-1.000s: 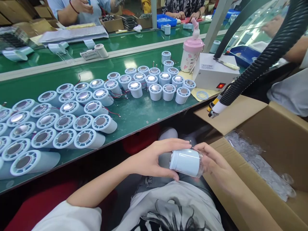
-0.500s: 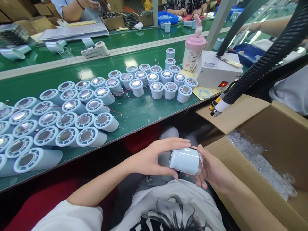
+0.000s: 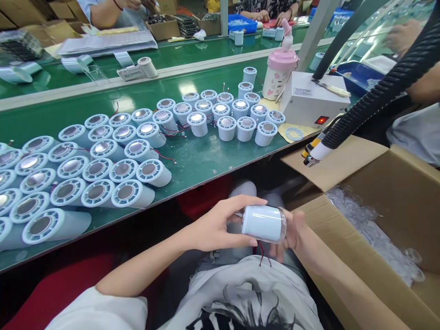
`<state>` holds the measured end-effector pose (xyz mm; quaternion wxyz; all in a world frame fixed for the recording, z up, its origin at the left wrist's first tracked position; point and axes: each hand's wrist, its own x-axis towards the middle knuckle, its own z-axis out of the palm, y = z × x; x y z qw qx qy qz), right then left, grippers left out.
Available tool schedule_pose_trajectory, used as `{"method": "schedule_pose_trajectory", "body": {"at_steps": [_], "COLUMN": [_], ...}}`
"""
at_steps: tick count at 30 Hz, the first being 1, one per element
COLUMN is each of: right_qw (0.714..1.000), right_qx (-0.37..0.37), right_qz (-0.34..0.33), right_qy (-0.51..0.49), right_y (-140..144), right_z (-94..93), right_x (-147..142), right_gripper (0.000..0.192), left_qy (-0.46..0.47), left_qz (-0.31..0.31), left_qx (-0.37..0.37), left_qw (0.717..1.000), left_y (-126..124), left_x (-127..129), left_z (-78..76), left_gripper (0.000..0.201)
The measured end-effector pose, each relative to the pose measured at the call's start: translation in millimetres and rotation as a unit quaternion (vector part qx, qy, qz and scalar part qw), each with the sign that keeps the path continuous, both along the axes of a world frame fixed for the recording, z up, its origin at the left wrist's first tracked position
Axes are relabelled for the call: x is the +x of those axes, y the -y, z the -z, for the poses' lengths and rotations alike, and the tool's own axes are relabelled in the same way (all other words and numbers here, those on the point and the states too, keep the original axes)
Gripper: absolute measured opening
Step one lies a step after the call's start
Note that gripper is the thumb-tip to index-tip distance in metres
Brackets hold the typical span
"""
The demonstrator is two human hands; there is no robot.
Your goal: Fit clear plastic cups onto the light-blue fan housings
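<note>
In front of my lap, my left hand point(image 3: 220, 224) grips a light-blue cylinder in a clear plastic cover point(image 3: 263, 223), thumb below and fingers above. The cylinder lies on its side, and thin red and dark wires point(image 3: 263, 254) hang beneath it. At the clear right end is my right hand point(image 3: 292, 231), its fingers smeared by motion; whether it grips or only touches the cover I cannot tell. Many similar light-blue cylinders point(image 3: 98, 192) stand in rows on the green bench point(image 3: 195, 160), with round silvery centres facing up and some red wires between them.
At right an open cardboard box point(image 3: 343, 243) holds clear plastic parts point(image 3: 371, 229). Above it hangs a black corrugated hose point(image 3: 364, 110) with a metal-tipped nozzle. A white device point(image 3: 305, 103) with a lit red switch stands beside a pink bottle point(image 3: 278, 73). Other people work across the bench and at right.
The covered cylinder has tipped slightly and moved up a little in my left hand. Wires now show beneath it. My right hand's fingers have shifted at its right end.
</note>
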<state>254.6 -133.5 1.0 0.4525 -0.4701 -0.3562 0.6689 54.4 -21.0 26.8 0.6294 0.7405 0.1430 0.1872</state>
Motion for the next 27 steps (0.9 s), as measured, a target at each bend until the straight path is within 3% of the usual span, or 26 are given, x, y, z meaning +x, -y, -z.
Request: {"method": "schedule_pose_trajectory", "body": {"at_steps": [2,4,5,6,7,11,13,19,23,25,27], "right_qw": [0.969,0.881,0.839,0.817,0.823,0.954,0.979,0.974,0.984,0.981,0.961], "right_qx": [0.183,0.353,0.405,0.428,0.419,0.213,0.143,0.107,0.078,0.078,0.069], "right_qz": [0.055,0.059,0.047,0.033,0.023,0.030,0.036,0.023,0.003,-0.016,0.053], "right_qy": [0.156,0.310,0.360,0.384,0.383,0.209,0.143,0.196,0.161,0.178,0.263], "right_y": [4.1,6.3,6.9,7.3,7.7,10.6,11.4,6.8,4.0,-0.5,-7.3], "right_z": [4.6,5.8,5.3,4.4,3.2,0.2,-0.2,-1.1,-1.2,1.3,6.1], "right_x": [3.9,7.9,9.4,10.2,10.4,7.4,7.2,8.4,-1.4,6.4,35.1], "right_gripper": [0.064,0.066,0.066,0.067,0.066,0.049,0.040,0.037,0.044,0.042,0.035], "left_qy": [-0.025,-0.045,-0.052,-0.055,-0.050,0.000,-0.009,-0.020,-0.033,-0.070,-0.126], "left_qz": [-0.005,0.002,0.007,0.012,0.017,0.035,0.037,0.045,0.048,0.045,0.043], "left_qx": [-0.048,-0.086,-0.097,-0.100,-0.091,-0.002,-0.007,-0.142,-0.235,-0.272,-0.256], "left_qw": [0.999,0.995,0.994,0.993,0.994,0.999,0.999,0.989,0.970,0.959,0.958], "left_y": [1.7,1.9,1.4,0.6,-0.4,-3.1,-2.4,1.4,0.2,-4.2,-13.6], "left_x": [-1.2,-1.9,-2.1,-2.2,-2.4,-4.3,-5.7,-0.8,0.1,-11.0,-28.2], "left_z": [-1.7,-2.5,-2.5,-2.4,-2.2,-2.3,-2.5,8.9,17.8,13.0,1.9], "left_gripper": [0.063,0.063,0.063,0.064,0.065,0.074,0.074,0.079,0.076,0.063,0.055]}}
